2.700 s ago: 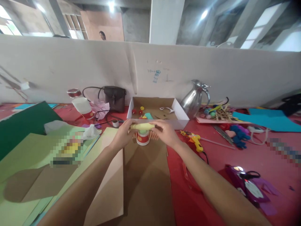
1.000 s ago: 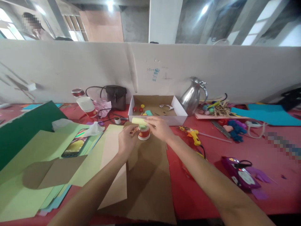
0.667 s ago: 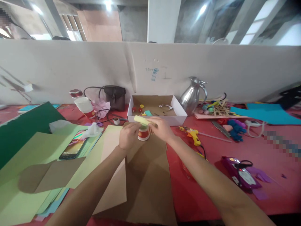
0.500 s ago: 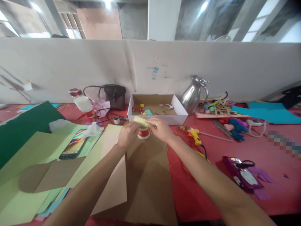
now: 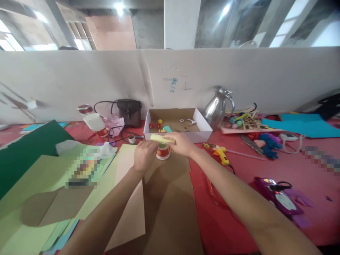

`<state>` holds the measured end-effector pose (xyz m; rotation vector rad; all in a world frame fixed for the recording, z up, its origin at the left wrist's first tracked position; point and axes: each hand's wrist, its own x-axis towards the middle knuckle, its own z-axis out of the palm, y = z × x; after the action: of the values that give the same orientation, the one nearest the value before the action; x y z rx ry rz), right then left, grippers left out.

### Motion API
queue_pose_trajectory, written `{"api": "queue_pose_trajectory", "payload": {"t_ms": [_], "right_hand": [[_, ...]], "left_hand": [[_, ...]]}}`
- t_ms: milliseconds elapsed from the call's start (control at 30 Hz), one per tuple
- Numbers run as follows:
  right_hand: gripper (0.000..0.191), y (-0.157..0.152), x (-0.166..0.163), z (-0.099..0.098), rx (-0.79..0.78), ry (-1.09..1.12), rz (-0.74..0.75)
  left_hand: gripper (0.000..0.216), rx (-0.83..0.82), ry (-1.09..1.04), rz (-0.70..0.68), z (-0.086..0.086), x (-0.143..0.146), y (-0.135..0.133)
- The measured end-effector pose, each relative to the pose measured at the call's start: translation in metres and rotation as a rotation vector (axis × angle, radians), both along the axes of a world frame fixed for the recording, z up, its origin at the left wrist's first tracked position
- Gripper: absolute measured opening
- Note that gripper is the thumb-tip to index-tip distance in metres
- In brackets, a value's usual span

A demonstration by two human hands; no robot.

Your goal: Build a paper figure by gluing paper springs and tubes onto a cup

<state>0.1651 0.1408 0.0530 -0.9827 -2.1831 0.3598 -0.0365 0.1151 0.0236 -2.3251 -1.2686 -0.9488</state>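
Note:
A pale yellow piece of paper (image 5: 156, 138), seemingly rolled or folded, lies across the top of a small red-and-white paper cup (image 5: 163, 153). The cup stands upright on a brown cardboard sheet (image 5: 170, 198). My right hand (image 5: 182, 144) is closed, thumb and fingers pinching the paper from the right. On the other side, my left hand (image 5: 145, 156) has its fingers curled together at the paper's lower edge, beside the cup. What those left fingertips grip is partly hidden, but they appear to press on the same paper.
Behind the cup is a white open box (image 5: 177, 135) holding small pieces. A steel jug (image 5: 218, 108) and yellow glue gun (image 5: 221, 154) are to the right, with a purple power strip (image 5: 278, 198) nearer. Paper sheets (image 5: 34, 187) cover the left; a dark bag (image 5: 129, 113) leans at the wall.
The view has shifted slightly. My right fingers have moved a little further over the yellow paper, and my left hand's fingers are curled in more. The cup stays in place.

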Motion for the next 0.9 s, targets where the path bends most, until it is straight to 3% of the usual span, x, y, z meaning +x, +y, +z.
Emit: {"api": "queue_pose_trajectory", "payload": {"t_ms": [200, 567, 667, 800, 900], "right_hand": [[0.048, 0.002, 0.003, 0.010, -0.020, 0.028, 0.044], [0.069, -0.011, 0.026, 0.023, -0.011, 0.212, -0.040], [0.057, -0.020, 0.037, 0.026, -0.013, 0.315, -0.160], [0.015, -0.036, 0.051, 0.029, -0.110, 0.426, -0.293], [0.027, -0.050, 0.057, 0.030, -0.120, 0.402, -0.382]], "left_hand": [[0.016, -0.073, -0.171, 0.019, 0.005, 0.000, -0.003], [0.010, -0.386, -0.560, 0.129, 0.007, -0.013, -0.041], [0.010, -0.447, -0.685, 0.123, 0.008, -0.026, -0.051], [0.019, -0.528, -0.890, 0.118, 0.018, -0.035, -0.059], [0.019, -0.622, -0.981, 0.117, 0.034, -0.036, -0.071]]}}
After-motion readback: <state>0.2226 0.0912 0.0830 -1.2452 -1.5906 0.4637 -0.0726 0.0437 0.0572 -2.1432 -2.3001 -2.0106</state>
